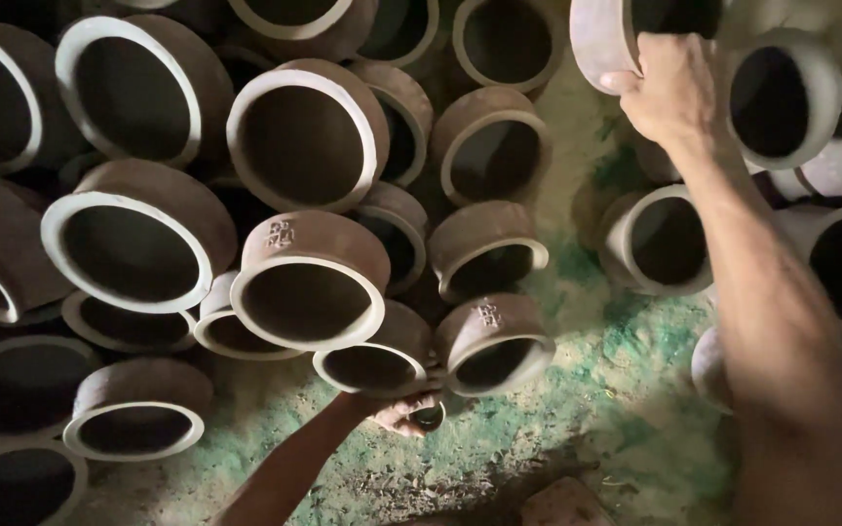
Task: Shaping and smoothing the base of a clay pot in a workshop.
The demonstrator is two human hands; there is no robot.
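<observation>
Now my right hand (669,93) has its fingers clasped over the rim of a pale clay pot (601,39) at the floor's far edge, while my left hand (403,414) pinches a small dark object (428,418) beside the brown pots (309,282).

About thirty round clay pots (309,278), two hands (669,93), one brick (562,505)

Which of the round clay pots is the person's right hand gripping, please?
The pale grey clay pot at the top edge; the right hand curls over its rim, unlike the untouched neighbouring pots.
</observation>
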